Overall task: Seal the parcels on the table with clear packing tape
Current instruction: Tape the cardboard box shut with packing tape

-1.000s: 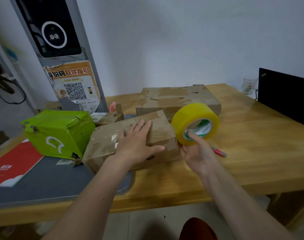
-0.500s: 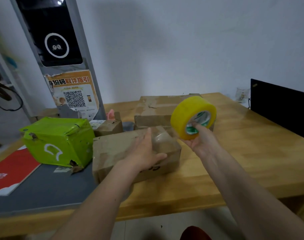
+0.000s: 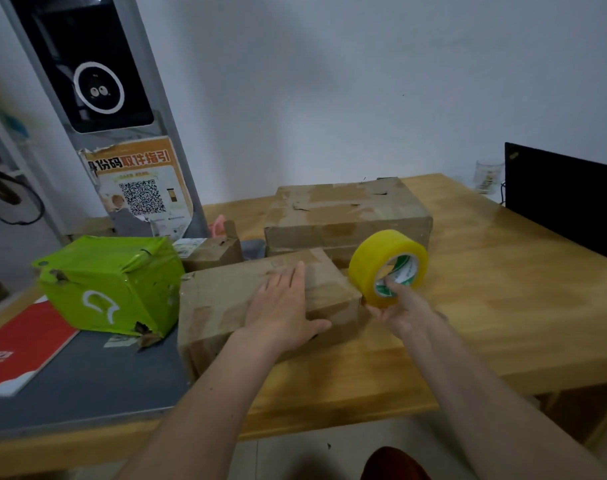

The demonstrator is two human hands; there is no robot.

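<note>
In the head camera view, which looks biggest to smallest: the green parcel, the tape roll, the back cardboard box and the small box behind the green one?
1. Back cardboard box and green parcel: alike, and the parcel is nearer, so unranked.
2. Tape roll.
3. Small box, partly hidden, so unsure.

Three brown cardboard parcels: one near (image 3: 226, 306), one large at the back (image 3: 347, 216), one small (image 3: 214, 252) between the green box and the large parcel. One bright green wrapped box (image 3: 104, 285). One roll of yellowish packing tape (image 3: 387, 266). Two bare hands: the left (image 3: 283, 311) and the right (image 3: 404, 308). One red and white flat booklet (image 3: 21, 344). One dark grey mat (image 3: 87, 375). One clear glass (image 3: 488, 175). One black screen (image 3: 565, 199). One wooden counter (image 3: 503, 306). One grey kiosk post with one QR-code poster (image 3: 141, 192).
</note>
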